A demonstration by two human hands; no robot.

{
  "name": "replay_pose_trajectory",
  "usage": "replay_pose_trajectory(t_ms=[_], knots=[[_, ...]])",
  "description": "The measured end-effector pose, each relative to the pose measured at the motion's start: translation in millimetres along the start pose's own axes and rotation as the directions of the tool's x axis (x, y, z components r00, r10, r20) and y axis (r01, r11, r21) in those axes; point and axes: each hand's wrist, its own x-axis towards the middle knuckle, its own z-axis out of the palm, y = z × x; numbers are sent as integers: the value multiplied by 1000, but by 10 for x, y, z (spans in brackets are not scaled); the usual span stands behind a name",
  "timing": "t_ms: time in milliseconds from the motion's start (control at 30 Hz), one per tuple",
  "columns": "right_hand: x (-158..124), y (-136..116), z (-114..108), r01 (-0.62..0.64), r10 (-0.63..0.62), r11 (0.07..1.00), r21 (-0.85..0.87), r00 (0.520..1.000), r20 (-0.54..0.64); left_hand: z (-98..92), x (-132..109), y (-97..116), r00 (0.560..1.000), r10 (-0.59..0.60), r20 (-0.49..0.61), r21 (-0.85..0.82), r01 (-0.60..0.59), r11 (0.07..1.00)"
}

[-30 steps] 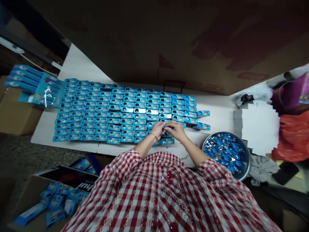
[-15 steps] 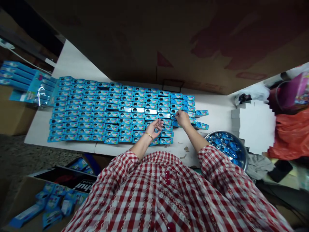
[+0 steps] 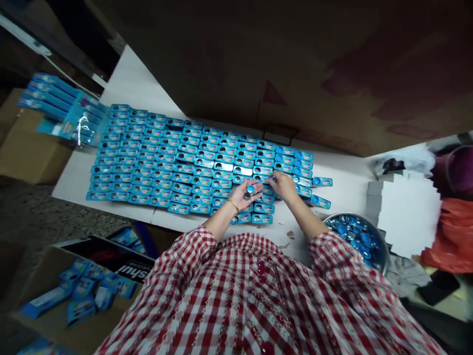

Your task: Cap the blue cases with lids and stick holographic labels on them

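Rows of small blue boxes [image 3: 142, 160], each with a round hole or disc at one end, lie packed side by side on the white table. My left hand [image 3: 244, 195] is palm up above the front right rows, its fingers loosely curled. A small blue round cap [image 3: 250, 189] and a darker one [image 3: 247, 196] rest in it. Close beside it, my right hand [image 3: 284, 186] is closed over the boxes, thumb and fingers pinched. What lies between those fingertips is too small to make out. Some boxes at the right end [image 3: 284, 150] have blue discs in their holes.
A metal bowl [image 3: 385, 261] of blue round caps stands at the right, beside stacked white card [image 3: 408, 214] and an orange bag [image 3: 451, 236]. Behind the boxes rises a large cardboard carton [image 3: 229, 64]. Lower left, an open carton [image 3: 48, 320] holds more blue boxes.
My left hand has uncurled, showing the caps in its palm. My right hand has moved slightly left over the boxes, closer to it. The whole view has shifted and tilted a little.
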Motion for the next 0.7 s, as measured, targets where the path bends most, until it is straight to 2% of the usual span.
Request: replay_pose_trajectory(t_ms=[67, 133, 233, 300, 400, 467, 600, 700], knots=[[-175, -152, 102, 178, -176, 975, 129, 984, -32, 10, 23, -50, 1000, 16, -9, 21, -15, 1000], [-265, -230, 195, 245, -244, 943, 226, 969, -31, 39, 28, -105, 1000, 18, -7, 37, -18, 999], [-230, -118, 224, 205, -202, 913, 351, 978, -46, 70, 10, -142, 999, -33, 4, 90, 32, 995], [-121, 57, 151, 105, -91, 925, 365, 994, -53, 63, -3, -126, 998, -55, -8, 119, 55, 991], [118, 274, -16, -144, 159, 966, 214, 986, -53, 23, -15, -76, 999, -24, -47, 118, 29, 993], [303, 320, -99, -248, 249, 967, 53, 968, -16, -7, -20, -49, 998, -5, -66, 101, 11, 995], [665, 260, -132, -304, 330, 936, -180, 934, 139, -33, -25, -20, 997, -7, -72, 72, 12, 997], [879, 234, -123, -298, 341, 929, -220, 919, 199, -23, -18, 13, 999, 7, -47, 39, -6, 999]])
